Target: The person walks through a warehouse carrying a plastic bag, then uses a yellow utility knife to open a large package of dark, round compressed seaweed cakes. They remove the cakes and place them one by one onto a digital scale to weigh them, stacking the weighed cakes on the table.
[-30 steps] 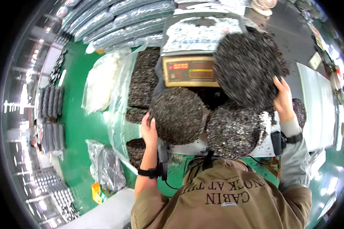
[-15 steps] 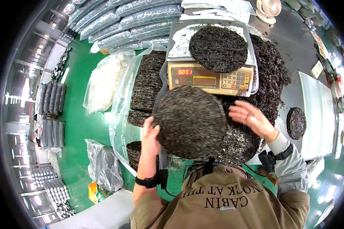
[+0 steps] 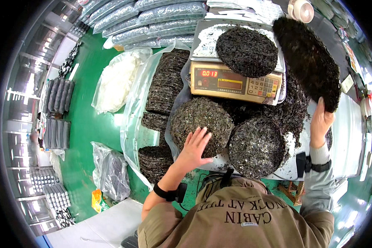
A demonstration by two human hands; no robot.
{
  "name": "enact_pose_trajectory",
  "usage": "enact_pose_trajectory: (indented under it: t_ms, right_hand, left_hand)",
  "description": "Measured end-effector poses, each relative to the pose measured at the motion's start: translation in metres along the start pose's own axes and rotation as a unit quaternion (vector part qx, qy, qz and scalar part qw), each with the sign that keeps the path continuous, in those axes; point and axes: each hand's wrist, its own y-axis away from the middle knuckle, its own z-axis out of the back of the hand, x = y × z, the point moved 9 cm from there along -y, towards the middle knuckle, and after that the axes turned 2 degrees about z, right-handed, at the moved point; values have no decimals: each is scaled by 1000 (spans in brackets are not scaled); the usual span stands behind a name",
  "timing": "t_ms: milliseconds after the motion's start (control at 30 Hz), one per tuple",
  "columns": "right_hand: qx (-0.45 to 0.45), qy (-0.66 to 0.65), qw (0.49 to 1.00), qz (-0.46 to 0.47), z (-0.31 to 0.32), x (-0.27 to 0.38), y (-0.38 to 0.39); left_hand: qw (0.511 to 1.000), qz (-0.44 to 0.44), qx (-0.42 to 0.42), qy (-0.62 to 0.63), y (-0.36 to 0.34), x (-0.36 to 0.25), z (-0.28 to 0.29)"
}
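Now, left hand (image 3: 194, 149): spread flat on the front tea cake (image 3: 201, 126) below the scale (image 3: 235, 82).
Right hand (image 3: 321, 122): grip pinching a raised tea cake (image 3: 308, 58) by its lower edge.
Risk: edge-held cake may crumble or slip.

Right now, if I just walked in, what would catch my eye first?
Probably the big dark disc of pressed leaves that the right hand holds up at the right. Next, the weighing scale at top centre with another disc on its pan, and the left hand flat on a paler disc below.
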Motion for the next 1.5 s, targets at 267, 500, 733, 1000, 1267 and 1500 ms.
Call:
enact_pose_trajectory:
  t_ms: [267, 500, 733, 1000, 1267, 1500]
  right_hand:
    - [356, 342, 829, 264, -153, -2, 2]
    - [537, 152, 808, 188, -94, 17, 90]
    - [749, 274, 553, 240, -44, 27, 245]
    - [711, 221, 625, 233, -43, 17, 242]
    - [652, 160, 719, 181, -45, 25, 218]
    - [386, 220, 876, -186, -5, -69, 166]
  left_hand:
    - [993, -70, -41, -90, -1, -13, 0]
    - [979, -64, -191, -14, 21, -4, 48]
    - [844, 240, -435, 200, 57, 52, 116]
    - [708, 87, -504, 487, 58, 65, 124]
    - [701, 82, -504, 498, 62, 65, 117]
    - [649, 94, -495, 570, 57, 66, 115]
